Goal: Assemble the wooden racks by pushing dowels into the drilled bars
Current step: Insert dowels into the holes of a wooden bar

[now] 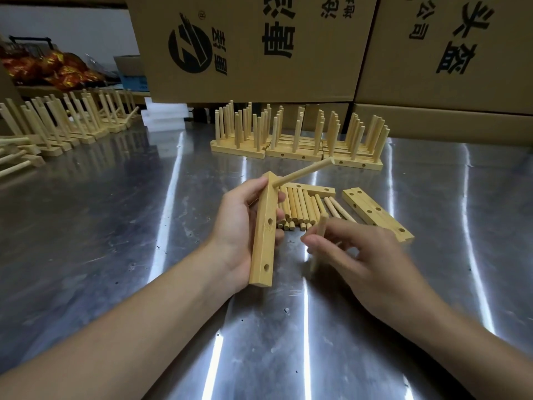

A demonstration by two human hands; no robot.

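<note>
Bar [264, 235] is held just above the worktop [115, 226], near its middle, in the left hand [239, 226], whose fingers are curled round it. Two drilled holes on the side facing the camera are seen empty. A seated dowel [302, 171] sticks out near the bar's far end.

Just to the right, another dowel [319, 241] is pinched upright between the thumb and fingertips of the right hand [366, 255]. It is slightly blurred and apart from the bar.

This rack is judged barely begun: one dowel is in, at least two holes are left, and the next dowel is picked up but not yet pushed in.

Beyond the hands, loose dowels [300, 206] lie in a heap, with spare bars [377, 215] laid flat just beside them on the right. None of these are yet assembled.

Farther back, toward the worktop's far edge, a row of racks [297, 140] stands with dowels upright and is taken as finished. More racks [72, 122] are lined up along the far left edge, so much of the work is judged done. Boxes [251, 44] are stacked behind.
</note>
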